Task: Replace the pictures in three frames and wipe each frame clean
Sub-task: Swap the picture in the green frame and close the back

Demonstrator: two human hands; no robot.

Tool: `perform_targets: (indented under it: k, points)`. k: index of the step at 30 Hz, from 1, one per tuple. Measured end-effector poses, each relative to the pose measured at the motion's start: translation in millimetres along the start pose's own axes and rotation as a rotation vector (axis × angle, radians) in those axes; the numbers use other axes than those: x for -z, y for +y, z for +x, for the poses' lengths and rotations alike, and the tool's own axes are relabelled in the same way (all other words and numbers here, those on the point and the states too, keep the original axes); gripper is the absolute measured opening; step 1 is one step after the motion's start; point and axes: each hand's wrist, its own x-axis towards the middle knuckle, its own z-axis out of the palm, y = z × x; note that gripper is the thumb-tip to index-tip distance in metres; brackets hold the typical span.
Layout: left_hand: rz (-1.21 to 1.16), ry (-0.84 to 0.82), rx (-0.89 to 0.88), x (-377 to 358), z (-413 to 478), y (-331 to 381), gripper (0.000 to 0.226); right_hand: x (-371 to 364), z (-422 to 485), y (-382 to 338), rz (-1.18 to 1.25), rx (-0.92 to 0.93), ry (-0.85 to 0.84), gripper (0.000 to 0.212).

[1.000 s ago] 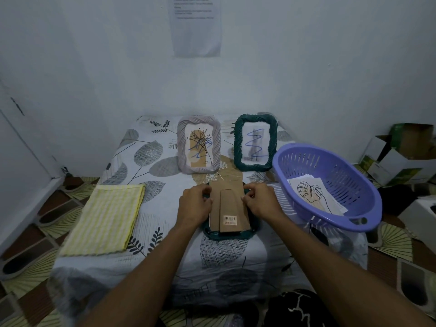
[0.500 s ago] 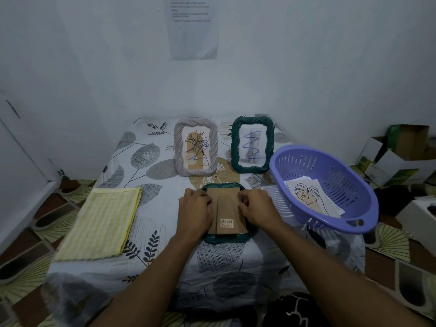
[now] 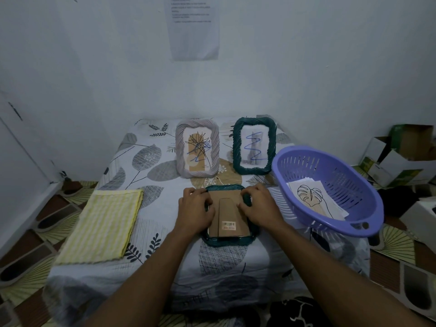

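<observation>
A dark green woven frame (image 3: 227, 242) lies face down on the table, its brown cardboard backing (image 3: 227, 210) with a stand and a barcode sticker facing up. My left hand (image 3: 195, 208) curls its fingers on the frame's left edge, and my right hand (image 3: 258, 206) curls over the right rim. Behind it, a grey woven frame (image 3: 180, 147) and a second green frame (image 3: 236, 147) stand upright, each with blue scribbles on its front. A folded yellow cloth (image 3: 103, 223) lies at the left.
A purple plastic basket (image 3: 342, 171) at the right holds loose leaf-drawing pictures (image 3: 311, 197). The low table has a leaf-print cover (image 3: 153, 208) and stands against a white wall. Cardboard boxes (image 3: 401, 156) sit on the floor at the far right.
The cardboard backing, which stuck out past the frame's far edge a second ago, now lies within the frame. Both hands have stayed at its sides.
</observation>
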Motion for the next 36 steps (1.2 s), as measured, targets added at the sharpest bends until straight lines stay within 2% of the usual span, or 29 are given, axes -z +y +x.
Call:
perform_targets:
  k: [3,10,13,20,27,36]
  points:
    - [-0.067,0.041,0.015,-4.6,-3.9,-2.1,0.014,-4.9,4.5,0.1,-0.001,-0.027,0.003,0.052]
    - [-0.199,0.029,0.104,-9.2,-6.9,-4.5,0.016,-14.7,7.1,1.3,0.005,-0.079,-0.009,0.06]
    - [-0.235,0.017,0.12,-8.2,-7.3,-5.4,0.01,-16.3,7.2,1.0,0.027,-0.099,0.002,0.06]
    - [-0.299,0.048,0.136,-6.5,-7.4,-1.5,0.017,-17.7,7.2,2.7,0.08,-0.115,0.022,0.06]
    - [-0.252,0.02,0.109,-11.5,-7.2,-4.1,0.016,-17.9,7.5,4.8,0.115,-0.113,0.026,0.057]
    - [-0.203,0.065,0.094,-18.9,-9.6,-8.6,0.014,-17.3,4.2,4.4,0.129,-0.092,0.061,0.05]
